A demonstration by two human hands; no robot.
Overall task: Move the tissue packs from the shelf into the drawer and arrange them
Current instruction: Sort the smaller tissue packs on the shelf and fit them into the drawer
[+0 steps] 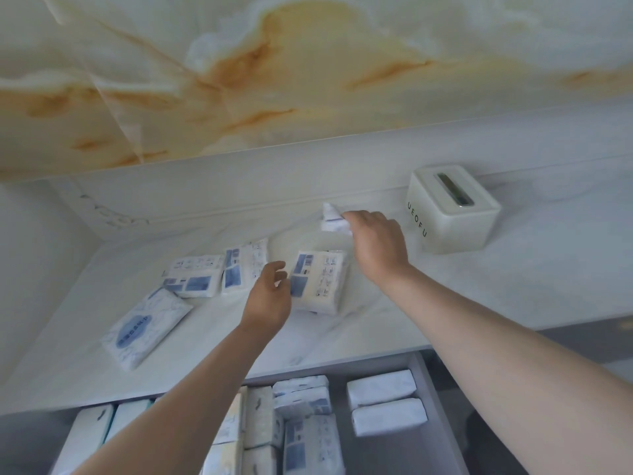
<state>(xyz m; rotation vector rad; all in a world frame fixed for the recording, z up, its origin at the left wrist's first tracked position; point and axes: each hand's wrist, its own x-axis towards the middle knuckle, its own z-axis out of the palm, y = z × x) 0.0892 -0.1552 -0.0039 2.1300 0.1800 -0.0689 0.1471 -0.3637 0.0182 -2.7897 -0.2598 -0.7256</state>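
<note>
Far back on the glossy marble shelf [513, 286], we see the right hand [376, 241] pinching a small crinkled white pack [331, 219]. The left hand [270, 293], fingers loosely curled and apart, hovers just beside a soft rectangular pack [320, 282]. More packs fill the near grey drawer [431, 389].

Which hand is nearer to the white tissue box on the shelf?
Right. The right hand is just left of the white tissue box, pinching a small pack; the left hand is farther left, beside a barcoded pack.
</note>
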